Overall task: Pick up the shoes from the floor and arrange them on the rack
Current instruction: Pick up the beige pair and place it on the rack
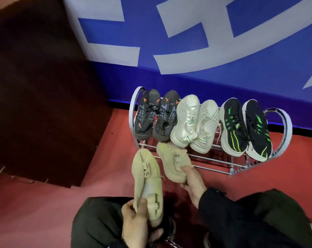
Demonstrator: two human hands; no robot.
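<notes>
I hold a pair of beige knit shoes, one in each hand, in front of a low metal shoe rack (214, 159). My left hand (133, 221) grips the heel of the left beige shoe (147, 178), toe pointing away. My right hand (192, 183) grips the heel of the right beige shoe (171, 161), whose toe reaches the rack's lower front bars. On the rack's top tier sit a dark grey pair with orange marks (155, 115), a white pair (194, 122) and a black pair with green stripes (244, 127).
The rack stands on red floor (116, 140) against a blue wall with large white lettering (187, 51). A dark brown block or cabinet (41, 95) fills the left side. My dark-clad knees (250, 221) are at the bottom of the view.
</notes>
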